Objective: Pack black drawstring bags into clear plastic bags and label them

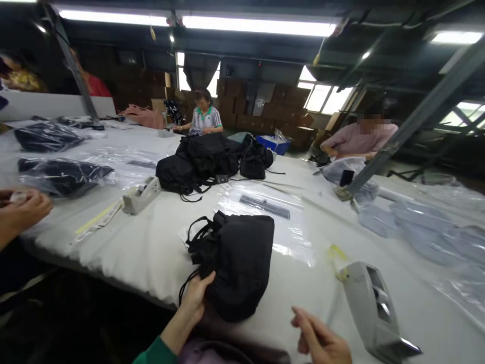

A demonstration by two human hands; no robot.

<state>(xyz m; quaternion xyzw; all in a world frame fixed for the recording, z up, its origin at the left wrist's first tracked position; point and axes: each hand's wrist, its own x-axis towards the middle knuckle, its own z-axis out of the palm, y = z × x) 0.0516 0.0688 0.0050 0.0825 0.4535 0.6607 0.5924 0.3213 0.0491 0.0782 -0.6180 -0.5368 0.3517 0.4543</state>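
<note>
My left hand [195, 301] grips a black drawstring bag [244, 263] at its lower left, thumb on top of the fabric. The bag lies on the white-covered table, its gathered mouth and cords toward the left. A white tag shows partly behind the cords. To the right of the bag, my right hand [322, 336] hovers near the table edge, fingers loosely bent and partly apart, with nothing visible in them. Beside it stands a grey tape dispenser [373, 308] with a yellow tape end. Beyond the bag lies a clear plastic bag [299, 237] with a dark printed panel.
Several black bags [208, 156] are heaped farther back. Another tape dispenser [142, 196] stands left of centre, near plastic-wrapped black bags [64, 177]. Another person's hand [26, 207] is at the left edge. A slanted metal post [413, 111] rises at right, by clear plastic sheets [424, 227].
</note>
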